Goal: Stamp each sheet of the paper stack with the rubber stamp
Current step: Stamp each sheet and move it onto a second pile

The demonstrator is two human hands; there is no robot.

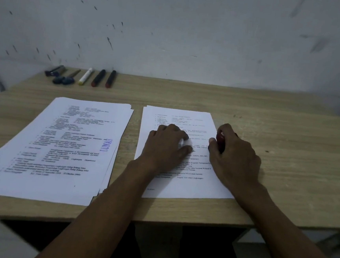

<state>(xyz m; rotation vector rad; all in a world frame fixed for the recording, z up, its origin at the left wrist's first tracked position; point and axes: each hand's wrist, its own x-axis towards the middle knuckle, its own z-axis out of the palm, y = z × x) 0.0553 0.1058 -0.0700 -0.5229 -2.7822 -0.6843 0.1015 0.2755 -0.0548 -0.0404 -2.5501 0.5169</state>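
2 hands at work over printed paper

2 piles of white printed sheets lie flat on the pale wood-grain desk (268, 121). The left pile (56, 145), loosely fanned at its edges, carries a purple stamped word along its right margin. The sheet on the right (178, 117) is pinned by the left hand (166, 147), palm down, fingers spread flat on the paper. Just beside it, the right hand (234, 157) is curled tight around the stamp (220, 137), a rounded dark red knob showing between thumb and fingers, at the sheet's right edge; whether its base touches the paper is hidden. At the back, 6 slim pens (83, 77) lie in a row near the scuffed grey wall (194, 28).
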